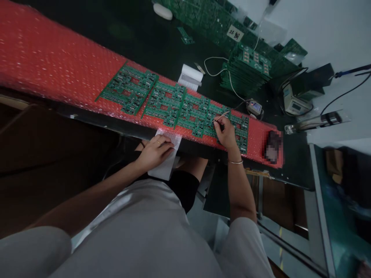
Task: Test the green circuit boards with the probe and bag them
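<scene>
A row of several green circuit boards (191, 112) lies on red bubble wrap (58, 58) along the bench. My right hand (226, 133) is over the boards toward the right end, fingers pinched on a thin pen-like tool (222, 115). A thin lead seems to run from this tool toward a small boxy device (255, 108) with a lit display. The tool's exact kind is too small to make out. At the bench's front edge, my left hand (156, 150) lies with fingers stretched out on a white paper strip (165, 166), holding nothing.
A tall stack of green boards (246, 69) stands behind the row, beside a white cable (216, 58). A paper roll (191, 75), a white mouse-shaped object (162, 11) and a loose board piece (185, 35) lie farther back. A blurred dark object (272, 146) sits at the wrap's right end.
</scene>
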A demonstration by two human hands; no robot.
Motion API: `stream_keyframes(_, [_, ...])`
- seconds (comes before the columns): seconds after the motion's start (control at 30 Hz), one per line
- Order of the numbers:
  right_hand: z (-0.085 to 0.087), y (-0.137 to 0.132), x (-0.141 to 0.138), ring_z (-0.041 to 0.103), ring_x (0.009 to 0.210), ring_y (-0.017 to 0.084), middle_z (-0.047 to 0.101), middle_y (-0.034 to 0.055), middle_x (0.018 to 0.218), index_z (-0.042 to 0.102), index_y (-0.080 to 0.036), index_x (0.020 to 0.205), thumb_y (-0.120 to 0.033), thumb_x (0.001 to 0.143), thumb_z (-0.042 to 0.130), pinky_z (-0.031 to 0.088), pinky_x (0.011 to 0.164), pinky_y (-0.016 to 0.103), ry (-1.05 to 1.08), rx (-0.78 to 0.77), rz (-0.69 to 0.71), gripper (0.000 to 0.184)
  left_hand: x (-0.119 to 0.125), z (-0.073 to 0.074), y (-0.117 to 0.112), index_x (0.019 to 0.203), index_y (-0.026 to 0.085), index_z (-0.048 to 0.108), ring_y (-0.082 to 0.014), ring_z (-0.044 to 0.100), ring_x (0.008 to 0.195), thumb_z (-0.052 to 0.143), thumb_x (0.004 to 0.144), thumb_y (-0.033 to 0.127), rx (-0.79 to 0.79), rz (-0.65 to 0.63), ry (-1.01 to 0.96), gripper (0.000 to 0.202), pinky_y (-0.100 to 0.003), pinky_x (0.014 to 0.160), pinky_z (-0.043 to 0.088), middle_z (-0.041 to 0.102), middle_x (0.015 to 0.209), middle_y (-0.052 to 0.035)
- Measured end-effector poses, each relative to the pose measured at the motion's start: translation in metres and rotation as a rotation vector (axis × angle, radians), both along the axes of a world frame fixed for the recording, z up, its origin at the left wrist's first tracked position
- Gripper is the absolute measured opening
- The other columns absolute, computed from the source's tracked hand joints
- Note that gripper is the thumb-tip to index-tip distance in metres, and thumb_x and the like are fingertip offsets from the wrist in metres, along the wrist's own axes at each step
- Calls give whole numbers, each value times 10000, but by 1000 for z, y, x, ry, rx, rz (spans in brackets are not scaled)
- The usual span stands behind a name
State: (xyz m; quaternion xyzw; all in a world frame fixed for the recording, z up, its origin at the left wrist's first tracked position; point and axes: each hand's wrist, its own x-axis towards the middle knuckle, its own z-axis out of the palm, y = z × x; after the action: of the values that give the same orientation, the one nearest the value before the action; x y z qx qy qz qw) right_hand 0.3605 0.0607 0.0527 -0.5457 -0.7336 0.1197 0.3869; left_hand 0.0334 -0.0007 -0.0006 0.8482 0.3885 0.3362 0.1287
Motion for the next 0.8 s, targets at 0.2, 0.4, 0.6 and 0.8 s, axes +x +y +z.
stream_keyframes(0.2, [-2,0,-1,685,985,246,749,96,1052,634,-246,991,-403,1002,531,555,902,427,6,21,-3,188,-1,-3,0,945,212,741,-220,631,975,592,1006,287,-27,6,-75,177,-383,907,550,687,1019,-76])
stream_keyframes(0.4, [-3,0,-1,679,976,244,743,86,1028,627,-248,978,-395,1002,533,547,883,418,13,7,-9,176,-1,-4,2,947,219,739,-211,629,973,602,999,279,-29,-16,-123,158,-370,901,549,680,1018,-69])
stream_keyframes(0.6, [-5,0,0,671,993,241,734,82,1046,619,-254,988,-377,1012,531,539,893,418,12,11,4,153,1,0,-2,874,215,723,-229,627,968,576,986,245,-72,2,-98,188,-397,887,543,692,1005,-70])
stream_keyframes(0.8, [-3,-2,-1,676,991,238,733,88,1027,633,-246,984,-373,1011,537,546,903,420,20,70,0,161,1,49,13,904,206,695,-210,634,995,581,980,230,-54,-67,-154,139,-378,914,522,683,1048,-59])
